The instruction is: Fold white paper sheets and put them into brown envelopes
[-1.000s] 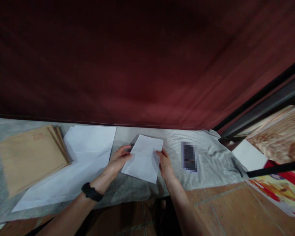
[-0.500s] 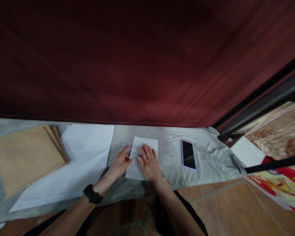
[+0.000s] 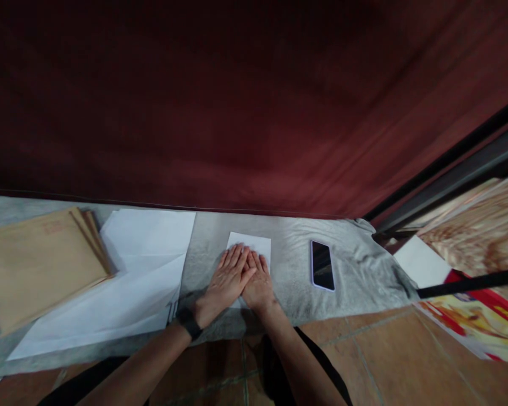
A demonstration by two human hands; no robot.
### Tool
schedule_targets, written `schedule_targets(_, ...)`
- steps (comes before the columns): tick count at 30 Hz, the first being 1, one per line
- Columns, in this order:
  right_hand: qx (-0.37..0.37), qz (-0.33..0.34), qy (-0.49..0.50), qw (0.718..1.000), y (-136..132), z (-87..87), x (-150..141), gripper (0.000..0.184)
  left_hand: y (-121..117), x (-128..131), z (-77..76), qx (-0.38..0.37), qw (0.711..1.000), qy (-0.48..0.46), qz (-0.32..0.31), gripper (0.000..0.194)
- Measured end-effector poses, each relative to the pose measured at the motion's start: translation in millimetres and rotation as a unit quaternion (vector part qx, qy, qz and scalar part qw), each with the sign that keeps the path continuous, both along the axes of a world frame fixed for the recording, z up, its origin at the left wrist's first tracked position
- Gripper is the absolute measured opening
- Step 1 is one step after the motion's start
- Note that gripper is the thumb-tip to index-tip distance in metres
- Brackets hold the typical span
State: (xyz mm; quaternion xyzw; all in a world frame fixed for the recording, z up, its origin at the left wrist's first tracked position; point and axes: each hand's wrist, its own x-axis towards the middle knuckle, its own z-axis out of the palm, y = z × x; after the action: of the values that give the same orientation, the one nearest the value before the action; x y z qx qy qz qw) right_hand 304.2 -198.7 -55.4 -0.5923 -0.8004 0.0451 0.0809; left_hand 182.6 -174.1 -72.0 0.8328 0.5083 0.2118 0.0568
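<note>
A small folded white paper (image 3: 254, 242) lies on the grey cloth (image 3: 355, 265). Both my hands lie flat on it, fingers stretched out and side by side. My left hand (image 3: 226, 279), with a black watch on the wrist, partly overlaps my right hand (image 3: 258, 282). Most of the paper is hidden under my palms; only its far edge shows.
A large white sheet (image 3: 139, 270) lies to the left, beside a stack of brown envelopes (image 3: 38, 259). A black phone (image 3: 322, 264) rests to the right of my hands. A dark red curtain (image 3: 254, 101) hangs behind. Tiled floor, a white paper (image 3: 421, 261) and a colourful print (image 3: 482, 321) sit at right.
The paper was held up between both hands a second ago, then laid on the cloth. My left hand has moved from its left edge onto it, beside the right hand.
</note>
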Motion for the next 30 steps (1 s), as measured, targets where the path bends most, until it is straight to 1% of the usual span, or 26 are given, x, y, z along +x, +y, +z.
schedule_targets(4, 0.027, -0.026, 0.039, 0.999, 2.1, -5.7, 4.5, 0.055, 0.1, -7.7, -5.4, 0.03, 1.0, 0.008, 0.004, 0.064)
schedule_targets(8, 0.054, -0.059, 0.06, 0.995, 4.5, -11.8, 14.0, 0.052, -1.5, -14.3, -3.9, 0.048, 0.999, 0.004, -0.003, 0.069)
schedule_targets(15, 0.07, -0.092, 0.072, 0.991, 8.2, -16.6, 34.4, 0.052, -2.6, -19.7, -1.5, 0.03, 0.999, 0.022, 0.029, 0.071)
schedule_targets(21, 0.059, -0.117, 0.08, 0.988, 11.4, -11.8, 57.6, 0.052, -2.9, -28.4, -0.6, 0.021, 0.998, 0.029, 0.045, 0.071)
schedule_targets(23, 0.059, -0.134, 0.1, 0.984, 15.2, -6.9, 63.5, 0.05, -4.5, -31.7, 1.1, 0.015, 0.998, 0.031, 0.053, 0.069)
schedule_targets(25, 0.058, -0.169, 0.141, 0.974, 20.1, -1.1, 66.7, 0.048, -8.8, -34.4, 4.0, 0.017, 0.998, 0.029, 0.058, 0.067)
schedule_targets(27, 0.047, -0.211, 0.195, 0.957, 25.0, 4.0, 66.9, 0.046, -16.7, -35.3, 8.1, 0.029, 0.999, 0.025, 0.033, 0.065)
schedule_targets(30, 0.032, -0.242, 0.242, 0.939, 30.0, 7.8, 63.8, 0.038, -33.5, -31.7, 15.1, 0.042, 0.996, 0.034, -0.066, 0.066)
